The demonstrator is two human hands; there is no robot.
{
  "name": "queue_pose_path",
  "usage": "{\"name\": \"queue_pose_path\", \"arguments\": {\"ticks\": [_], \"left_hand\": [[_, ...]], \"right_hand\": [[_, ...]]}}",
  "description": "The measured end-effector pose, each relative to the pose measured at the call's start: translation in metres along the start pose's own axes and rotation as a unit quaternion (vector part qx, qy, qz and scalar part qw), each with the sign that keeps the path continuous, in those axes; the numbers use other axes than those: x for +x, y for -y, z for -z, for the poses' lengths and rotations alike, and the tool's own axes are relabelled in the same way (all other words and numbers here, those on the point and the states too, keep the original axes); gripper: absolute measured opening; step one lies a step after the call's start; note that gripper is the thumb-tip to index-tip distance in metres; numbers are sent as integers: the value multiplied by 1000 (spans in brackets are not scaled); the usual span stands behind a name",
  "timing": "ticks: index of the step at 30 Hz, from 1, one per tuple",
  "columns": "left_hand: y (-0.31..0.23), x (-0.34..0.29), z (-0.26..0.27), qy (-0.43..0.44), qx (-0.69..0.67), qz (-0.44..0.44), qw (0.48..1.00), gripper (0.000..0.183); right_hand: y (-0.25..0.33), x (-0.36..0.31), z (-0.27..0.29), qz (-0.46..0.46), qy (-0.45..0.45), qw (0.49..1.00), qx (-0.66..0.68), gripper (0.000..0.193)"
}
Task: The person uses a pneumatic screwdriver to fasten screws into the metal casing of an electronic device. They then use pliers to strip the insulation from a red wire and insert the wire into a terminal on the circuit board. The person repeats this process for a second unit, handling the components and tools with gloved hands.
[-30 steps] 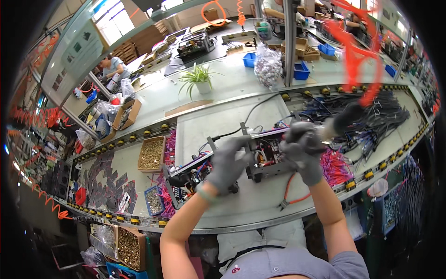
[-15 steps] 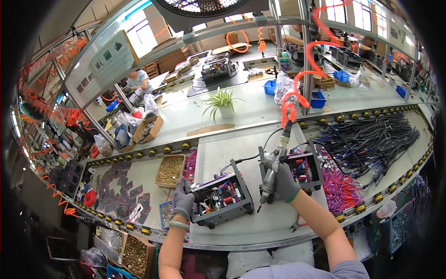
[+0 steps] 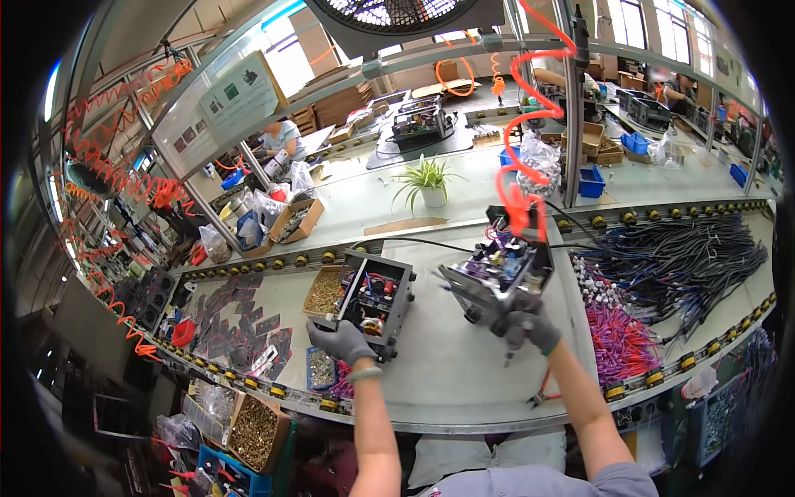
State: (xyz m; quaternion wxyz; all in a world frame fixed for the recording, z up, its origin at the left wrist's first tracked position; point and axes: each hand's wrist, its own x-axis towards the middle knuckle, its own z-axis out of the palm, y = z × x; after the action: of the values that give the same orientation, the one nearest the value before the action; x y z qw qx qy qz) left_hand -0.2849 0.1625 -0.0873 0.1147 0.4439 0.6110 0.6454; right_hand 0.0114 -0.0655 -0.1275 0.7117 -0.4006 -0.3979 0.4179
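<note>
Past the left hand point(image 3: 341, 341) hangs a sheet point(image 3: 236, 98), print unreadable.

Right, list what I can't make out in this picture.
All in the head view:
Right hand: motion blur; exact grip on the tool unclear.
Tilted chassis: inner detail blurred, top partly behind the red coiled hose.
Small parts in the blue tray: too small to identify.
Fan: cut off by the upper edge.

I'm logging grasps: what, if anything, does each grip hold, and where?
Left grip: left chassis, by its near-left corner. Right grip: at the near edge of right chassis; blur hides its hold.
</note>
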Motion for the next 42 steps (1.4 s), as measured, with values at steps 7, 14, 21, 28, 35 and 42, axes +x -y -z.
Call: {"name": "queue_pose_path", "arguments": {"ticks": [7,14,21,28,35,42], "left_hand": [[-28,-141,73,170,91,-399,896,62],[39,-133,107,251,55,-309,916,87],[40,-167,42,370,-119,60,919,59],[23,-156,57,525,89,68,844,62],[128,6,125,332,81,-125,931,19],[156,98,103,424,512,-160,730,30]], "right_hand": [[0,-30,78,-27,-286,952,106,17],[29,-79,66,35,-331,943,-3,25],[-11,-72,-22,155,-155,975,-44,26],[-11,-74,-77,-107,103,975,-163,38],[28,-108,-96,30,267,843,-466,58],[36,-121,-52,-415,231,879,-33,92]]}}
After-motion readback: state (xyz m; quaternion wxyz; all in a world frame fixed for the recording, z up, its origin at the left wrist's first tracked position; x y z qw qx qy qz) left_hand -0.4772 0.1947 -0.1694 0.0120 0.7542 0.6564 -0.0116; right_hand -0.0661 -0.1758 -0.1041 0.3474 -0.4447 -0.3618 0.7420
